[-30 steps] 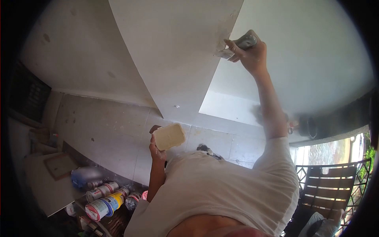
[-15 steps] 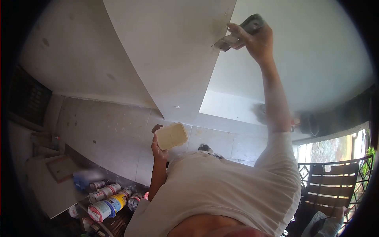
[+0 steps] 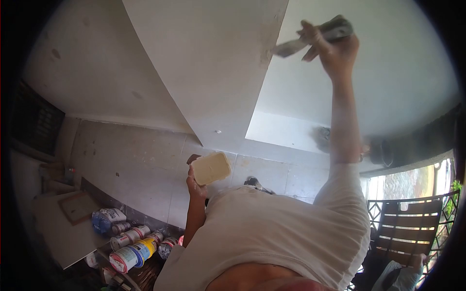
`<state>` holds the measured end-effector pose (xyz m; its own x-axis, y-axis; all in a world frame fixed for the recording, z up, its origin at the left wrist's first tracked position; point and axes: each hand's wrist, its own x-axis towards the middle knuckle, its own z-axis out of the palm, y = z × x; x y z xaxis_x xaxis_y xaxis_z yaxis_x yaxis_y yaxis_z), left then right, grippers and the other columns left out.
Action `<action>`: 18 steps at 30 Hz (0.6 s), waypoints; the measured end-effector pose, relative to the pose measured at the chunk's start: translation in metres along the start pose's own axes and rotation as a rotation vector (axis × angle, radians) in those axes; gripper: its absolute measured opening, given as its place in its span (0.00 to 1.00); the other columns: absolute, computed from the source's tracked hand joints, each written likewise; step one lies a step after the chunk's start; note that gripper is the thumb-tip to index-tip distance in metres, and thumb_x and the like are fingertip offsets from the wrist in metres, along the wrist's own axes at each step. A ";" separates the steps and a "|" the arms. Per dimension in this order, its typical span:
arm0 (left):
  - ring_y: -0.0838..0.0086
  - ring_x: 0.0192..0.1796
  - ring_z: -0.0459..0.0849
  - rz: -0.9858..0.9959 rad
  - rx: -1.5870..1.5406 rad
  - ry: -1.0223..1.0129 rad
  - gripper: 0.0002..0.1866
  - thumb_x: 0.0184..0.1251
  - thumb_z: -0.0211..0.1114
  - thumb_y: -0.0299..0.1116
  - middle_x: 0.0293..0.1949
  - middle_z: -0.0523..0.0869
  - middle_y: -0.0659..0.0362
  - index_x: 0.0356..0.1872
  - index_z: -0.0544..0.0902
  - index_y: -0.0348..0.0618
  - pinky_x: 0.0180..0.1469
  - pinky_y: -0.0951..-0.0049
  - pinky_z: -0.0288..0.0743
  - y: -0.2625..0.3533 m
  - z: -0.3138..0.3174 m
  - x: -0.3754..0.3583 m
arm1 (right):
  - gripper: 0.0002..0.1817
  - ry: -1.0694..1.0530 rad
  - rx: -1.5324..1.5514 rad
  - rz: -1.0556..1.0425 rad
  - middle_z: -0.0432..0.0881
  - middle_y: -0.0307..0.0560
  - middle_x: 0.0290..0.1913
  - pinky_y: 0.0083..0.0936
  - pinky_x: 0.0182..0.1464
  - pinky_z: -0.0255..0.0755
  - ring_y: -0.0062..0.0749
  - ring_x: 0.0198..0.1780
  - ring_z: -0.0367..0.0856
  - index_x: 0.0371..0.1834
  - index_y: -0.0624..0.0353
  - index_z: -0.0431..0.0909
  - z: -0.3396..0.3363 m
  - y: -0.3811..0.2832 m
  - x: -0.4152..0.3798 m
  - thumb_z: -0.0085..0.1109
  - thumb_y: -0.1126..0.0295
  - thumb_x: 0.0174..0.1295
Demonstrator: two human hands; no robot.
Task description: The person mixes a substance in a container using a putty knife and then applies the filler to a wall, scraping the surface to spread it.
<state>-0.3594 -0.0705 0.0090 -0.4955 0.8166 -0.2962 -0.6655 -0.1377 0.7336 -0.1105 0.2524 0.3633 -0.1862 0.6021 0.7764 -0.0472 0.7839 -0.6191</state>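
My right hand point(image 3: 337, 53) is raised at the upper right, its fingers closed around the thick dark handle of a putty knife point(image 3: 290, 48). The blade points left, its tip right at the edge of the pale wall column point(image 3: 213, 63), where brownish patches show. Motion slightly blurs the knife. Lower down, in front of my body, my left hand point(image 3: 195, 186) grips a cream rectangular plastic tub point(image 3: 211, 169) with rounded corners. Its broad cream face is turned toward the camera, and a small brown part shows behind its upper left corner.
Several paint cans point(image 3: 128, 257) and a blue-and-white container point(image 3: 108, 219) stand at the lower left, near a leaning white board point(image 3: 65, 233). At the lower right is a dark slatted chair point(image 3: 407, 223) by a metal grille. A dark window point(image 3: 36, 121) is at the far left.
My right hand has moved right with the putty knife, and its blade has shifted from over the column's face to its edge. My left hand and the tub stay in place.
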 end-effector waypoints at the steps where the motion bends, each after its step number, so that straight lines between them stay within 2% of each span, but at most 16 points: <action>1: 0.66 0.66 0.78 -0.001 -0.005 0.012 0.28 0.80 0.49 0.52 0.62 0.81 0.56 0.66 0.75 0.40 0.70 0.63 0.69 -0.002 -0.003 0.001 | 0.18 -0.086 -0.001 0.107 0.86 0.54 0.24 0.21 0.17 0.76 0.30 0.21 0.87 0.27 0.65 0.73 0.001 0.011 -0.012 0.75 0.68 0.61; 3: 0.66 0.66 0.78 -0.003 -0.013 0.031 0.27 0.80 0.49 0.51 0.62 0.81 0.56 0.66 0.75 0.40 0.70 0.64 0.69 -0.005 -0.008 0.003 | 0.18 -0.227 -0.186 0.347 0.86 0.52 0.25 0.21 0.21 0.78 0.27 0.22 0.87 0.27 0.62 0.71 0.008 0.024 -0.038 0.75 0.69 0.60; 8: 0.66 0.66 0.78 0.020 -0.033 0.035 0.27 0.80 0.49 0.51 0.64 0.80 0.56 0.67 0.74 0.40 0.70 0.63 0.69 -0.006 -0.008 0.005 | 0.14 -0.196 -0.166 0.143 0.87 0.51 0.26 0.21 0.29 0.82 0.27 0.29 0.89 0.31 0.64 0.73 0.006 0.071 -0.082 0.73 0.73 0.60; 9: 0.66 0.67 0.78 0.011 -0.034 0.037 0.27 0.80 0.50 0.51 0.64 0.80 0.56 0.67 0.74 0.40 0.70 0.63 0.69 -0.007 -0.010 0.004 | 0.13 -0.159 -0.102 0.180 0.87 0.52 0.27 0.22 0.29 0.83 0.28 0.29 0.89 0.32 0.65 0.74 0.003 0.068 -0.080 0.73 0.74 0.60; 11: 0.66 0.67 0.77 0.000 -0.032 0.053 0.27 0.80 0.50 0.51 0.64 0.80 0.56 0.68 0.73 0.40 0.70 0.63 0.69 -0.008 -0.012 0.004 | 0.12 -0.078 0.023 0.251 0.87 0.53 0.28 0.22 0.29 0.83 0.30 0.28 0.89 0.34 0.67 0.75 -0.004 0.060 -0.066 0.72 0.75 0.61; 13: 0.66 0.67 0.77 0.005 -0.031 0.051 0.28 0.80 0.50 0.51 0.63 0.80 0.56 0.68 0.73 0.40 0.70 0.63 0.69 -0.008 -0.011 0.005 | 0.10 -0.043 0.050 0.209 0.87 0.57 0.30 0.24 0.30 0.86 0.36 0.28 0.89 0.36 0.70 0.76 -0.015 0.052 -0.049 0.69 0.77 0.62; 18: 0.66 0.66 0.78 0.021 -0.032 0.040 0.28 0.80 0.50 0.51 0.62 0.81 0.57 0.68 0.73 0.41 0.69 0.64 0.69 -0.006 -0.004 0.003 | 0.09 0.054 0.060 0.074 0.88 0.65 0.34 0.28 0.30 0.87 0.40 0.29 0.90 0.37 0.70 0.75 -0.035 0.031 -0.002 0.67 0.78 0.63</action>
<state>-0.3594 -0.0698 0.0015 -0.5305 0.7906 -0.3057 -0.6720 -0.1725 0.7202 -0.0778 0.2811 0.3469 -0.1381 0.6667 0.7324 -0.0942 0.7273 -0.6798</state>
